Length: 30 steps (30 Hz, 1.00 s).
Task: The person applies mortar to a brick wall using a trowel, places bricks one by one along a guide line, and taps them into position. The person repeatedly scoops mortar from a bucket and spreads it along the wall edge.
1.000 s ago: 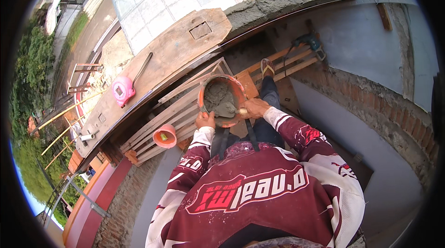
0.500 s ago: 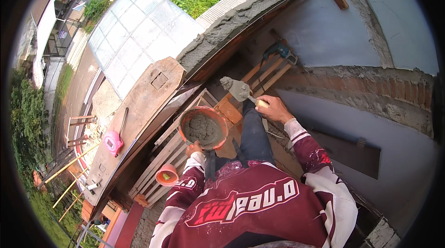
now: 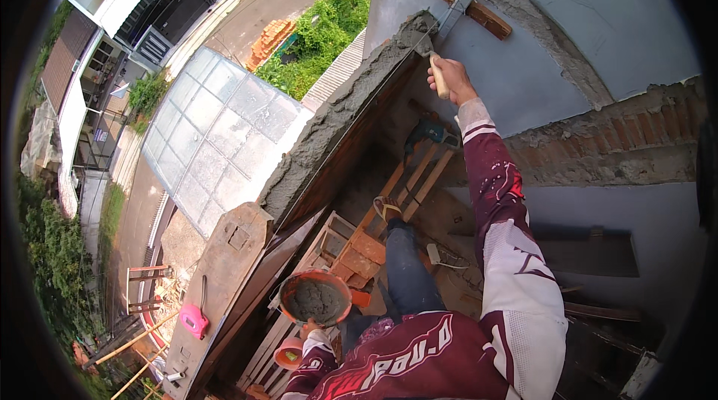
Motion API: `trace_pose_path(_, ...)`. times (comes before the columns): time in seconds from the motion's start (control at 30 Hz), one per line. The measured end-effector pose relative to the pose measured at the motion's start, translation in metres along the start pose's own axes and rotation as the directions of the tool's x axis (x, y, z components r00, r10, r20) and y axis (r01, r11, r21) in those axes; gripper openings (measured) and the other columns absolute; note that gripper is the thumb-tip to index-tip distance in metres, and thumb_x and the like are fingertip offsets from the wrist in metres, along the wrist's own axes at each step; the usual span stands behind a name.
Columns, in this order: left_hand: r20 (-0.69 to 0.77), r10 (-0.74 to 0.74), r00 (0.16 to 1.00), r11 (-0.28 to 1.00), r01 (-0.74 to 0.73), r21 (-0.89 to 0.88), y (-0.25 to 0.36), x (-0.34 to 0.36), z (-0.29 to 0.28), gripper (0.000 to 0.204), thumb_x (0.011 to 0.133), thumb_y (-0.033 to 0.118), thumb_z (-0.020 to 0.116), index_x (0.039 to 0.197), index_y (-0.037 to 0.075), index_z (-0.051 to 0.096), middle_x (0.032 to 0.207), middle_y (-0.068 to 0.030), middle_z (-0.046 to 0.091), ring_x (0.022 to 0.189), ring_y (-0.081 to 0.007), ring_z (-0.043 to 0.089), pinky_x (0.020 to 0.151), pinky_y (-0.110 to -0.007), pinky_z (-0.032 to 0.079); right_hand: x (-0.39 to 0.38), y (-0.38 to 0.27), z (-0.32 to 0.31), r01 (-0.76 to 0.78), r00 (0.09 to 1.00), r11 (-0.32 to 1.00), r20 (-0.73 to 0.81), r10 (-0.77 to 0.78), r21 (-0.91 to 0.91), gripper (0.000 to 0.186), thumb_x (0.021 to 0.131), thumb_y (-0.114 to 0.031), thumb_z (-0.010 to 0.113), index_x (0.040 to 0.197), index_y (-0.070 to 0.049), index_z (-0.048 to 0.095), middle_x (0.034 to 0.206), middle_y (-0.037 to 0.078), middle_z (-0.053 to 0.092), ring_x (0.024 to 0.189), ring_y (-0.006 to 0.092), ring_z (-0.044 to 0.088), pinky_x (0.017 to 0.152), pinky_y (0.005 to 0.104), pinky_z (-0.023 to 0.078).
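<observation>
My right hand is closed around the pale wooden handle of a trowel, arm stretched out to the far end of a mortar-covered wall top. The trowel's blade rests at the rough grey mortar bed, mostly hidden by its angle. Lower down, my left hand grips the near rim of an orange bucket. Wet grey mortar fills part of that bucket. A small orange pot sits just beside my left wrist.
A pink tape measure lies on the wooden board at left. A taut string runs along the wall edge. Below are orange bricks, wooden slats and a teal power tool. Beyond the wall, a paned roof lies lower down.
My right hand has carried the trowel up and away to the far end of the wall top. The mortar load no longer shows on its blade. My left hand still holds the bucket.
</observation>
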<state>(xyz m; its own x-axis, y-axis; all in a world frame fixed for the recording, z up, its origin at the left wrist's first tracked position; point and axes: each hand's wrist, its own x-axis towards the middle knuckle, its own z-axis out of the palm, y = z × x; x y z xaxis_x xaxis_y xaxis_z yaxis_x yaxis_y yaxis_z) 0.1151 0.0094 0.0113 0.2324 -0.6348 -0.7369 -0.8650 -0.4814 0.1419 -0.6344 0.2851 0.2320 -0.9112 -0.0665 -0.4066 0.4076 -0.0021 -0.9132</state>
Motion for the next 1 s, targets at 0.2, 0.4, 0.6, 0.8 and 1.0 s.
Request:
trace_pose_path(0.2, 0.286, 0.365, 0.886, 0.344, -0.413, 0.843, -0.017, 0.007, -0.001, 0.052, 0.074, 0.029, 0.078, 0.120, 0.010, 0.062, 0.101, -0.0161, 0.070, 0.094, -0.0310, 0.068, 0.077, -0.041, 0.056, 0.101, -0.002, -0.033, -0.116, 0.984, 0.871, 0.177, 0.034, 0.477, 0.032, 0.098, -0.028, 0.045, 0.113, 0.000, 0.052, 0.091, 0.012, 0.062, 0.063, 0.0163, 0.057, 0.053, 0.0269, 0.052)
trace_pose_path(0.4, -0.071, -0.171, 0.983, 0.970, 0.155, -0.186, -0.061, 0.057, 0.033, 0.030, 0.082, 0.029, 0.064, 0.073, 0.000, 0.060, 0.058, -0.0146, 0.065, 0.049, -0.0249, 0.064, 0.044, -0.039, 0.050, -0.071, 0.086, -0.033, -0.377, 0.884, 0.881, 0.394, 0.251, 0.287, 0.039, 0.099, -0.034, 0.048, 0.122, -0.003, 0.054, 0.088, 0.007, 0.062, 0.060, 0.0109, 0.056, 0.047, 0.0239, 0.050)
trace_pose_path(0.6, -0.101, -0.246, 0.964, 0.885, 0.181, -0.430, -0.027, -0.002, 0.067, 0.027, 0.075, 0.025, 0.072, 0.072, 0.002, 0.059, 0.058, -0.0126, 0.063, 0.050, -0.0233, 0.064, 0.050, -0.038, 0.052, -0.245, 0.168, 0.019, -0.504, 0.575, 0.597, 0.272, 0.771, -0.624, 0.029, 0.096, -0.021, 0.049, 0.112, 0.001, 0.056, 0.081, 0.010, 0.062, 0.053, 0.0138, 0.057, 0.043, 0.0256, 0.049)
trace_pose_path(0.8, -0.086, -0.254, 0.963, 0.824, 0.169, -0.541, -0.032, 0.000, 0.058, 0.023, 0.073, 0.020, 0.070, 0.073, 0.004, 0.053, 0.054, -0.0105, 0.060, 0.050, -0.0221, 0.063, 0.054, -0.036, 0.054, -0.367, 0.287, 0.176, -0.043, 0.181, 0.303, 0.291, 0.940, -0.952, 0.024, 0.091, -0.014, 0.053, 0.107, 0.003, 0.059, 0.079, 0.005, 0.059, 0.055, 0.0119, 0.057, 0.048, 0.0273, 0.050)
trace_pose_path(1.0, -0.063, -0.357, 0.932, 0.525, 0.144, -0.839, -0.116, 0.053, 0.050, 0.021, 0.080, 0.008, 0.065, 0.072, 0.004, 0.046, 0.052, -0.0110, 0.055, 0.040, -0.0184, 0.055, 0.040, -0.036, 0.049, -0.469, 0.411, 0.256, 0.516, 0.040, 0.310, 0.384, 0.922, -0.798, 0.042, 0.094, -0.026, 0.053, 0.124, 0.003, 0.055, 0.081, 0.009, 0.062, 0.063, 0.0167, 0.062, 0.056, 0.0316, 0.053)
